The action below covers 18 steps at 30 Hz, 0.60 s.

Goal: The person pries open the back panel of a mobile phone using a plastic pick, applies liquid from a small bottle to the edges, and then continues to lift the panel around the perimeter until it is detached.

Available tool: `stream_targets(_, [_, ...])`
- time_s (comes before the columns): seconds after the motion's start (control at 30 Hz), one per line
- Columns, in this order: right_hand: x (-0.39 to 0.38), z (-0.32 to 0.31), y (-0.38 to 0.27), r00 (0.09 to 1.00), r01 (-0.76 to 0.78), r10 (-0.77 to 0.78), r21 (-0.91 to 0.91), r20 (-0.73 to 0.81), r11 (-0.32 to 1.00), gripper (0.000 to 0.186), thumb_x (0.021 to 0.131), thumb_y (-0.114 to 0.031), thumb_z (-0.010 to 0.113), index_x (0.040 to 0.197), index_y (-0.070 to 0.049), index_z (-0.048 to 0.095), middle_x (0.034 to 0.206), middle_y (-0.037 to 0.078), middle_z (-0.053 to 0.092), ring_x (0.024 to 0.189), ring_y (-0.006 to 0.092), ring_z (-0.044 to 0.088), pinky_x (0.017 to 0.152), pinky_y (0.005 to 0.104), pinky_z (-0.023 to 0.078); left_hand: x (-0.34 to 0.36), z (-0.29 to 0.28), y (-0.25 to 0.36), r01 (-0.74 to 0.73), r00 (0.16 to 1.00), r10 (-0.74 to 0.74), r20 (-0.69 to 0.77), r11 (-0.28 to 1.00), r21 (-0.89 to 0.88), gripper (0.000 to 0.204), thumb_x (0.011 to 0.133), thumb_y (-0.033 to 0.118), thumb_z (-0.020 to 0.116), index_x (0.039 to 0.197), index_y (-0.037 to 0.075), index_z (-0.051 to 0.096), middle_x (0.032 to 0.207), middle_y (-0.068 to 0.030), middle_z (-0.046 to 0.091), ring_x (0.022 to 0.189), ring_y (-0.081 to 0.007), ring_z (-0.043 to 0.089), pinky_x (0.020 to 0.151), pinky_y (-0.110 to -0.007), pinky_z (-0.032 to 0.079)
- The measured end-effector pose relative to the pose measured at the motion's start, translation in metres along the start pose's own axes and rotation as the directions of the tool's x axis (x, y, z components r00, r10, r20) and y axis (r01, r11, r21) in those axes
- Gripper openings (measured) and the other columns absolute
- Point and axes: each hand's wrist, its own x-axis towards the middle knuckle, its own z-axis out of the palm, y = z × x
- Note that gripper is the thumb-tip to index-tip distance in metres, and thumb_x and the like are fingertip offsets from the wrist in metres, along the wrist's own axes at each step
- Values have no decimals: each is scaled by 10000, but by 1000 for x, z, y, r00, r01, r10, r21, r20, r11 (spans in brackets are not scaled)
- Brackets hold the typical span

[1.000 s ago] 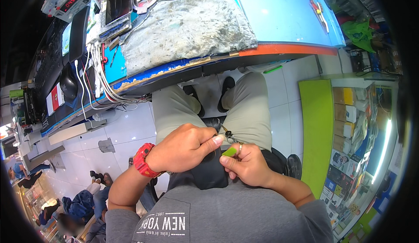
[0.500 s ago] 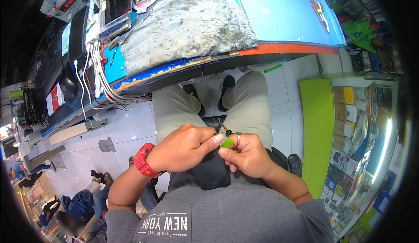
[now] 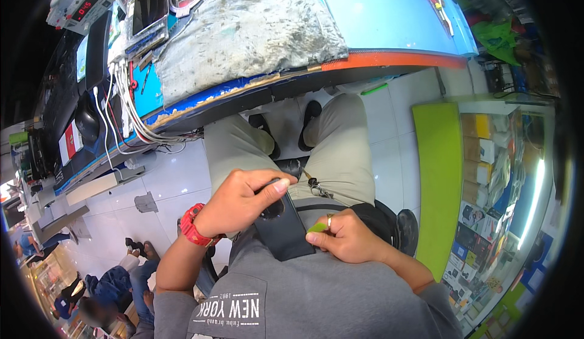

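My left hand [image 3: 246, 200] grips the upper end of a dark smartphone [image 3: 287, 232] with a round camera area on its back. Its thumb lies across that end. The phone is tilted over my lap, its lower end against my grey shirt. In my right hand [image 3: 347, 237] a small flat green piece [image 3: 317, 227] is pinched between thumb and fingers, beside the phone's right edge. Whether the piece touches that edge I cannot tell. A bunch of keys [image 3: 314, 184] lies on my lap just beyond the hands.
Ahead stands a workbench with a stained grey cloth [image 3: 249, 41] and a light blue mat [image 3: 377, 16]. White cables [image 3: 125, 95] hang over its left edge, near a black mouse [image 3: 90, 123]. To my right is a glass display case [image 3: 486, 187] with a green side panel [image 3: 437, 181].
My hands have moved apart, the left one leftward onto the phone's upper end. The phone's back and the keys now show more. The green piece stays in my right hand, slightly lower.
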Motion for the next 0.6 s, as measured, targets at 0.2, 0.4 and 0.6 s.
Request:
stream_targets(0.2, [5,1,-1,993,-108,115,157,-37,982,229,1006,-198,654,894,-6,709,716,-5,635,589,59,517,557,248,428,-7,-11,-23,9,990,-82,-119,860,-510,386,1074,267,528,1271,-36,664,1006,-51,733,903,-80,652,812,-237,521])
stream_targets(0.4, [5,1,7,996,-33,61,378,-60,925,132,1004,-125,655,1062,-9,675,842,28,684,610,49,579,542,200,458,-3,20,-48,-247,916,-35,-399,736,-631,326,1058,215,555,1230,-38,667,1042,-82,719,910,-100,665,835,-260,537])
stream_targets(0.6, [16,7,2,998,-37,58,418,-37,908,95,1012,-114,639,1055,-37,605,844,35,660,646,62,633,528,195,455,-3,45,-56,-192,975,-59,-213,250,-949,480,1070,370,510,1348,-22,525,1172,-141,685,1004,-205,694,893,-372,584])
